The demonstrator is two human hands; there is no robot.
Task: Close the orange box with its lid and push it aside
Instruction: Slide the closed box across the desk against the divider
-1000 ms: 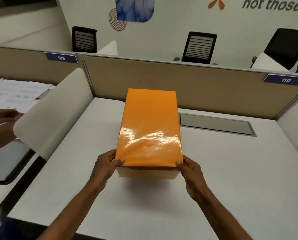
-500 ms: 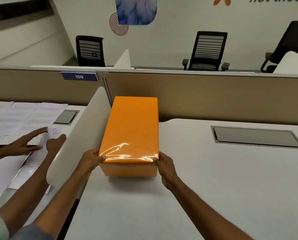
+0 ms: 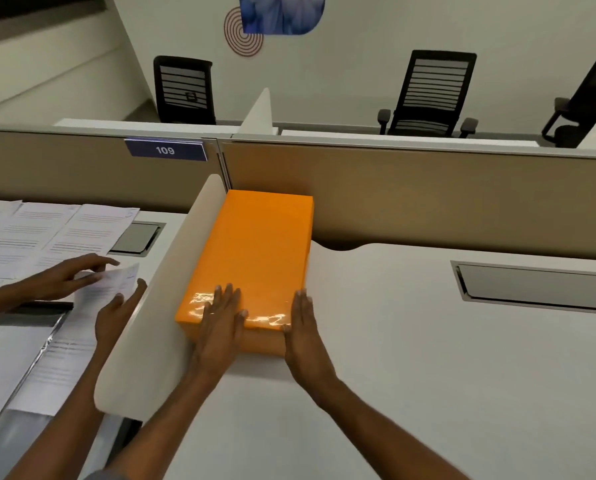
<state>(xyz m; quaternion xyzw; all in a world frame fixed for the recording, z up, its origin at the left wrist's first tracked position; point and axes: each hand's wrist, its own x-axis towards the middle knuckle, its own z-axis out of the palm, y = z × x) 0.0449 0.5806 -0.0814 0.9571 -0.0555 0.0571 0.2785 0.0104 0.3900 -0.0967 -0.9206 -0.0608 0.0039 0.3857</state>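
Note:
The orange box [image 3: 255, 251] lies on the white desk [image 3: 410, 358] with its glossy orange lid on top. Its left long side sits against the white curved divider [image 3: 172, 306] and its far end is close to the tan partition. My left hand [image 3: 220, 327] lies flat, palm down, on the lid's near end, fingers apart. My right hand [image 3: 303, 334] is flat with fingers together, pressed against the box's near right corner. Neither hand grips anything.
The tan partition wall [image 3: 428, 202] runs along the desk's back. A grey cable hatch [image 3: 538, 289] is set into the desk at right. Beyond the divider, another person's two hands [image 3: 82, 282] handle papers [image 3: 47, 230] on the neighbouring desk. Black chairs stand behind.
The box has slid left and away until it rests against the divider. My left hand moved from the box's left edge onto the lid, and my right hand flattened against the right corner.

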